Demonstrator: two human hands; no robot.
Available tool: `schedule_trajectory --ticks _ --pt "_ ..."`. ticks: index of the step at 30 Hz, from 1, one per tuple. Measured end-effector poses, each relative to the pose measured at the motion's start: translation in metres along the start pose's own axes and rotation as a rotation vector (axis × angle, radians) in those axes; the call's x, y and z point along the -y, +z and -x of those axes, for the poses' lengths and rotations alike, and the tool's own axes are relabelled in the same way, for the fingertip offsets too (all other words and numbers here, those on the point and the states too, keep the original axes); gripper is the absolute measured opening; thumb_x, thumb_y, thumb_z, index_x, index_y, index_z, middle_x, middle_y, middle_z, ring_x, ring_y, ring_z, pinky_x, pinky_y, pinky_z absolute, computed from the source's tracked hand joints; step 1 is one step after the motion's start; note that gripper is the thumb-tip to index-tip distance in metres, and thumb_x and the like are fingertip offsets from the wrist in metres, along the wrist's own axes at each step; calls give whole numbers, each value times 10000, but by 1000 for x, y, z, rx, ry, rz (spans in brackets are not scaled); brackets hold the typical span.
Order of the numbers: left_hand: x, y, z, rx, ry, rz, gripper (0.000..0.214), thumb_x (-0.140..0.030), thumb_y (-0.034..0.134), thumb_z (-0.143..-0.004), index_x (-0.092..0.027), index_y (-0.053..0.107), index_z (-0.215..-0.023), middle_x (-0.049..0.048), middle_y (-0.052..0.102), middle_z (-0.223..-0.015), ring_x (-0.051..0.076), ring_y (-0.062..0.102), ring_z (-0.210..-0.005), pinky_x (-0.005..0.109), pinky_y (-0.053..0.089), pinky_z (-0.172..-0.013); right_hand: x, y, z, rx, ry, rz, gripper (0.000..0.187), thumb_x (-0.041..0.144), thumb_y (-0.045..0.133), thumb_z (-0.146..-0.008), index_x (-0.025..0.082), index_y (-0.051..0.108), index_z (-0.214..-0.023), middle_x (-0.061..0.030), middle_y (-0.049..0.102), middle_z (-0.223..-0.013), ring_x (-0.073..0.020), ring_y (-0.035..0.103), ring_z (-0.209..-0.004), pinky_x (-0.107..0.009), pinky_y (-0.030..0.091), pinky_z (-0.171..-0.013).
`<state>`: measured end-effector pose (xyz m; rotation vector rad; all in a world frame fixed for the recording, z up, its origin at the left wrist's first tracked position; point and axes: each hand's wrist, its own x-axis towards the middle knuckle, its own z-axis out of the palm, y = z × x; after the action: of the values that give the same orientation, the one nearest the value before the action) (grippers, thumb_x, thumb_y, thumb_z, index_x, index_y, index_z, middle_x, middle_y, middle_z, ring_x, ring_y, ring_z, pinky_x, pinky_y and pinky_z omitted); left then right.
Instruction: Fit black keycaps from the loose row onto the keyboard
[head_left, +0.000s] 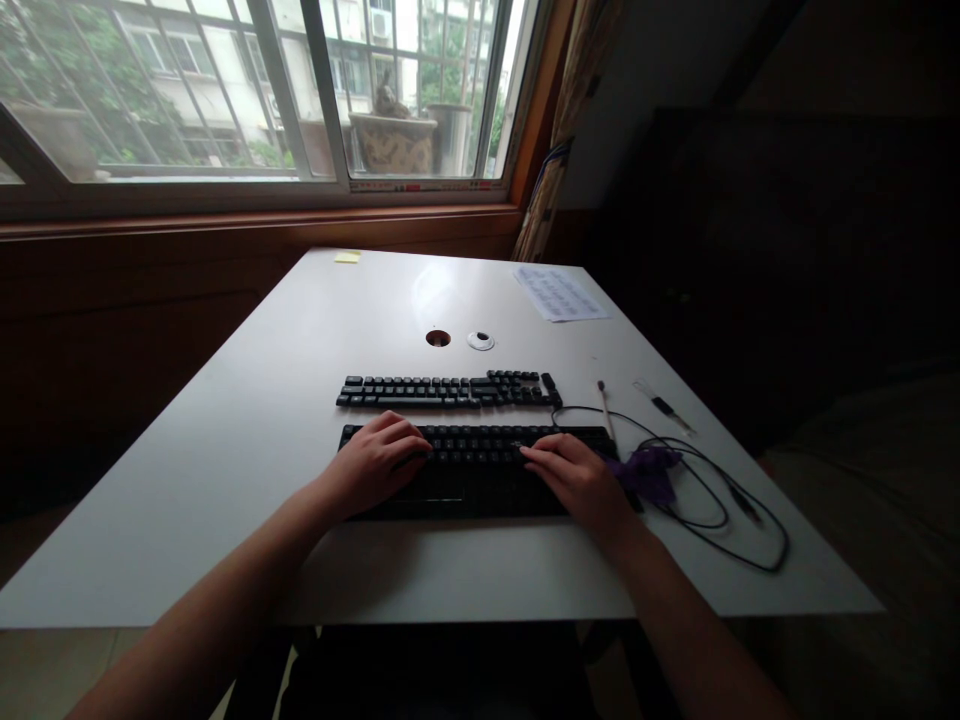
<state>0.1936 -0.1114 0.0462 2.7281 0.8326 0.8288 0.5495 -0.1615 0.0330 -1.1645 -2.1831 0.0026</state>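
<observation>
Two black keyboards lie on a white table (247, 420). My left hand (379, 462) rests on the left part of the near keyboard (480, 470), fingers curled down onto the keys. My right hand (577, 480) lies on its right part, fingers stretched over the keys. Neither hand holds anything. The far keyboard (448, 390) sits just beyond, untouched. A purple cloth (651, 472) lies right beside my right hand.
A black cable (712, 510) loops at the right of the keyboards. A thin stick (604, 405), a small dark tool (664, 405), a paper sheet (561, 294), a yellow note (347, 257), a cable hole (438, 338) and its cap (481, 341) lie farther back. A window is behind.
</observation>
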Motion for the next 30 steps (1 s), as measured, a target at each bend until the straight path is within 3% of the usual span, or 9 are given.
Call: schedule_trajectory --ticks 30 --pt "0 -1 0 15 6 -8 174 -196 599 -994 -240 692 -1134 69 726 -1090 245 609 -1010 413 543 -912 4 1 3 -58 37 27 206 196 604 -1000 254 727 -1156 -70 714 -972 -219 689 -915 -397 607 -848"
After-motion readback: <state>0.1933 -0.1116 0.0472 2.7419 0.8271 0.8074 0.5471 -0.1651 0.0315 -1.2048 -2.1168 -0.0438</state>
